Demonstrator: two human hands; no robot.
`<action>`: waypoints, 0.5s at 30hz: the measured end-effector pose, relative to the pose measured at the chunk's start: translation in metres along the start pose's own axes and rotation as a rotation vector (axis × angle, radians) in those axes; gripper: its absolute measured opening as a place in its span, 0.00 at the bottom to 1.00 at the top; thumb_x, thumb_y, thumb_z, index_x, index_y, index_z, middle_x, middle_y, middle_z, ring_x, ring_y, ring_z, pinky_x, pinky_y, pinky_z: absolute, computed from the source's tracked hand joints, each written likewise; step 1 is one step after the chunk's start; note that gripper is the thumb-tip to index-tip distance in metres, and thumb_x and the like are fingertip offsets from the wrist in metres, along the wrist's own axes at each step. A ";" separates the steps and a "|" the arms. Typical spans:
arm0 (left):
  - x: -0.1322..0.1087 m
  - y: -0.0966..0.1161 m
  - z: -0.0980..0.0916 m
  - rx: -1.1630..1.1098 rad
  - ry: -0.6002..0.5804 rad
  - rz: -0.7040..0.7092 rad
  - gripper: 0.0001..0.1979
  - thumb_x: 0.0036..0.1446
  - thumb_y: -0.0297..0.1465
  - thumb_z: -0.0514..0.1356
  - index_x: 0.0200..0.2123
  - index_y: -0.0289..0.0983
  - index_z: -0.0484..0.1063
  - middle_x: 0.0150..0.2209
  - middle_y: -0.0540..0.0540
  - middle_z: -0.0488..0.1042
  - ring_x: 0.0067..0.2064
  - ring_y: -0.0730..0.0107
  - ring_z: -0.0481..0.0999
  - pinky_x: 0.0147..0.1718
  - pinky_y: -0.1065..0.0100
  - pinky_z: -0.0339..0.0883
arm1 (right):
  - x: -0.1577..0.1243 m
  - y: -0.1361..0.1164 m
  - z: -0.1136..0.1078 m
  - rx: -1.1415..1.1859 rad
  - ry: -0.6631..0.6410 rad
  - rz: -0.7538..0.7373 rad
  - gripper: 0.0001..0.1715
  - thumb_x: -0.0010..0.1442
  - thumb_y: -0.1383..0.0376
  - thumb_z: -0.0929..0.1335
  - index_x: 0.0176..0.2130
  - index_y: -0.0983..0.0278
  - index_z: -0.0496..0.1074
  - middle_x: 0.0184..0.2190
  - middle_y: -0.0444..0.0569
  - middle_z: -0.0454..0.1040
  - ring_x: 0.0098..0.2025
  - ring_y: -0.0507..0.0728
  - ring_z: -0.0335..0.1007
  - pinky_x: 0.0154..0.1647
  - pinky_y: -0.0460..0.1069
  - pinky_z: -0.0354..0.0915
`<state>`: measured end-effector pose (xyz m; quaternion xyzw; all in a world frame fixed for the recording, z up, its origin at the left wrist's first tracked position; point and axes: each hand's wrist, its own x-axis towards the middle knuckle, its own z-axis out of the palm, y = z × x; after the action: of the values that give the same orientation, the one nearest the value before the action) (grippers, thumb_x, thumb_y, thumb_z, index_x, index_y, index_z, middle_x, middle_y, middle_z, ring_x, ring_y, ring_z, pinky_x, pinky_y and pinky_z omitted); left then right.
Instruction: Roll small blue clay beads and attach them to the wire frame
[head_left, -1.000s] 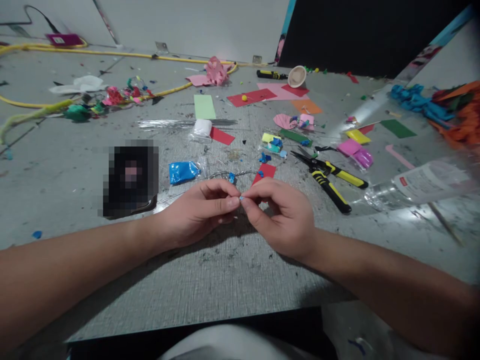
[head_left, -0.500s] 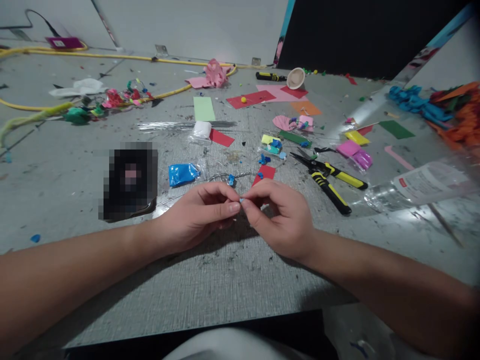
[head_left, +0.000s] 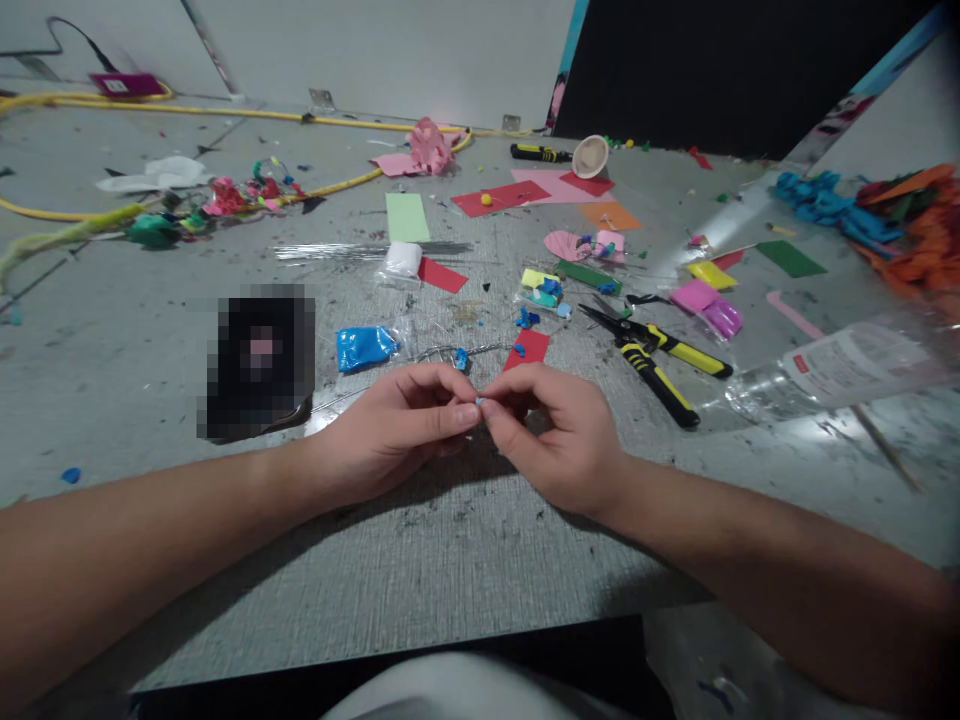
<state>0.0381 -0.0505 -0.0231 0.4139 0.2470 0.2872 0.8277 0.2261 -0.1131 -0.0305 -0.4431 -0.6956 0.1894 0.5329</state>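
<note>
My left hand (head_left: 401, 432) and my right hand (head_left: 559, 435) meet fingertip to fingertip low over the grey table (head_left: 450, 540). Both are closed in a pinch on a tiny light-blue piece (head_left: 478, 401) held between thumbs and forefingers. Just beyond my fingers lie a thin bent wire with a blue bit (head_left: 459, 354), a small red card (head_left: 528, 349) and a blue packet of clay (head_left: 364, 346). What exactly the tiny piece is, I cannot tell.
Yellow-handled pliers (head_left: 660, 360) lie to the right. A clear plastic bag (head_left: 847, 370) sits at far right, coloured paper scraps (head_left: 570, 260) and a bundle of straight wires (head_left: 360, 249) further back. A yellow cord (head_left: 225, 108) runs along the far edge.
My hands stay pinched together at nearly the same spot, with only small shifts of the fingers.
</note>
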 end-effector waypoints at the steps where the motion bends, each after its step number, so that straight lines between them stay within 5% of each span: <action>1: 0.000 0.000 0.000 0.003 0.002 0.000 0.10 0.53 0.30 0.79 0.32 0.37 0.82 0.30 0.48 0.78 0.33 0.67 0.80 0.32 0.70 0.76 | 0.000 0.000 0.000 0.009 -0.001 0.004 0.01 0.67 0.66 0.72 0.40 0.61 0.76 0.27 0.42 0.78 0.28 0.51 0.74 0.28 0.47 0.71; 15: 0.000 0.001 -0.004 -0.006 -0.004 -0.006 0.10 0.52 0.30 0.80 0.33 0.37 0.84 0.30 0.48 0.78 0.31 0.72 0.78 0.30 0.73 0.73 | 0.000 -0.001 -0.001 0.016 0.003 -0.043 0.01 0.67 0.66 0.72 0.42 0.61 0.76 0.26 0.40 0.77 0.27 0.50 0.73 0.28 0.46 0.71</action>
<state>0.0352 -0.0474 -0.0248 0.4110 0.2459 0.2846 0.8305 0.2265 -0.1144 -0.0295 -0.4241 -0.7027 0.1827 0.5412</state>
